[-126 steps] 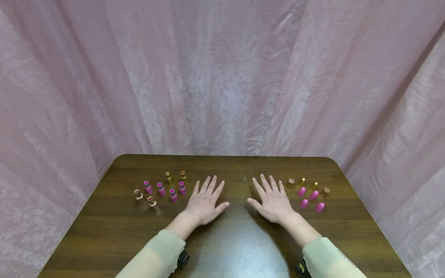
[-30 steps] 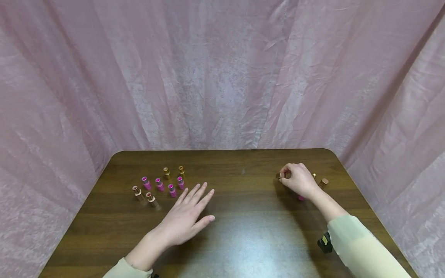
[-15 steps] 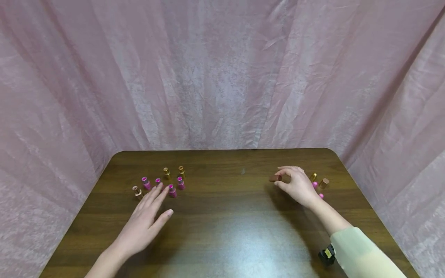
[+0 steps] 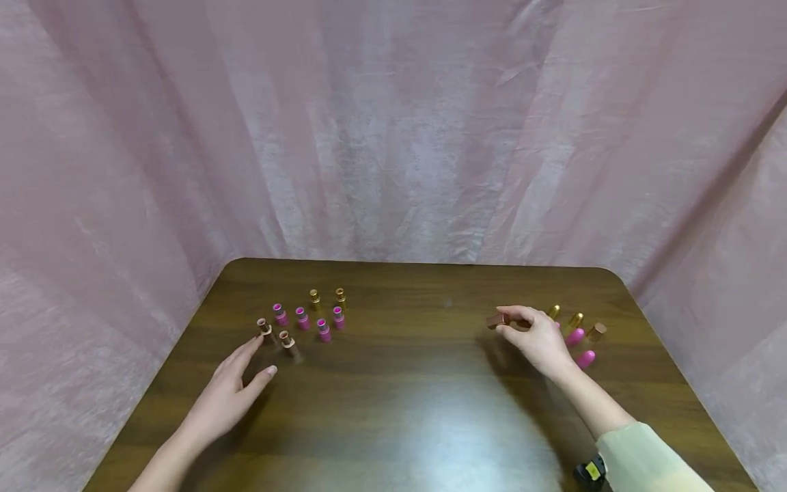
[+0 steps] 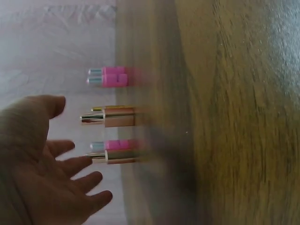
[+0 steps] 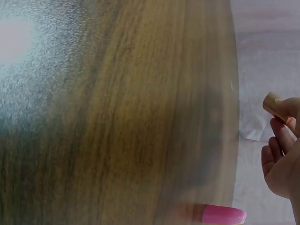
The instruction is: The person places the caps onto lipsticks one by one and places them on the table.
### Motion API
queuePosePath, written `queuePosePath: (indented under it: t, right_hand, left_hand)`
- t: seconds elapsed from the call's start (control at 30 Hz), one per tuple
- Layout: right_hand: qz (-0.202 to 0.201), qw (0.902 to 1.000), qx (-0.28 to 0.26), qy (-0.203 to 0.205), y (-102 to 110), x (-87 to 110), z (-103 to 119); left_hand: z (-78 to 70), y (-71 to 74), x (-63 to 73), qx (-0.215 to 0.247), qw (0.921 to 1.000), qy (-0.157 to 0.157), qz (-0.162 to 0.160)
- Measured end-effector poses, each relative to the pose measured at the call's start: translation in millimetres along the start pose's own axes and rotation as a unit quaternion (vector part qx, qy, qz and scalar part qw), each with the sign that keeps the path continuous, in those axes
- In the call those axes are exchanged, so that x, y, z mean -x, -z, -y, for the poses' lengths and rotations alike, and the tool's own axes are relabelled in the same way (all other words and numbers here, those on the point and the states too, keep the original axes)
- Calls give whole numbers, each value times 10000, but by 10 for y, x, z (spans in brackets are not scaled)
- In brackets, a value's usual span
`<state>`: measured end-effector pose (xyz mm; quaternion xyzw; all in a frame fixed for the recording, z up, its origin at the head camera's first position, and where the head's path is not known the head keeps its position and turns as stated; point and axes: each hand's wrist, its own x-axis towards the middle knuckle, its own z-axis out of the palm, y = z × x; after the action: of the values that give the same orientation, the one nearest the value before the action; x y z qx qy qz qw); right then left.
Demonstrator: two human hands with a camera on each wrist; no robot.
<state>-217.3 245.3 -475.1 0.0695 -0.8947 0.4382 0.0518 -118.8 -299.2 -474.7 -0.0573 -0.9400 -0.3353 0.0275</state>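
My right hand (image 4: 541, 345) pinches a copper-coloured lipstick cap (image 4: 494, 321) between thumb and fingers, raised over the table's right side; the same cap (image 6: 271, 104) shows at the fingertips in the right wrist view. At the left, my left hand (image 4: 224, 396) reaches out with fingers extended and thumb apart. Its fingertips are right at a rose-gold lipstick tube (image 4: 264, 328), which stands upright without a cap. A second rose-gold tube (image 4: 287, 344) stands just right of it. In the left wrist view, the left hand (image 5: 51, 164) has nothing in its grasp.
Several uncapped pink tubes (image 4: 324, 331) and two gold tubes (image 4: 315, 299) stand behind the rose-gold ones. Pink caps (image 4: 574, 336), gold caps (image 4: 576, 319) and another copper cap (image 4: 596, 333) stand beside my right hand. A pink curtain (image 4: 393, 137) hangs behind the wooden table (image 4: 406, 383).
Both hands first lay flat on the table. My right hand then picked up the copper cap and carried it slightly left, while my left hand moved left to the rose-gold tubes. The head view shifted slightly.
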Motion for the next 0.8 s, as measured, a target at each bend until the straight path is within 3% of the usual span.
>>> queuePosePath:
  t: [0.33,0.63,0.8]
  right_hand:
    - [-29,9999,110,-8,-23,24,-14]
    - [-37,9999,140,48,-54,24,5]
    - [-36,9999,154,49,-50,31,12]
  left_hand:
    - [123,-155,-269,781,9937,740,-325]
    - [100,-410,-454,706,9892,923,-888]
    - [57,-475,-490,477,9876,1071,-1045]
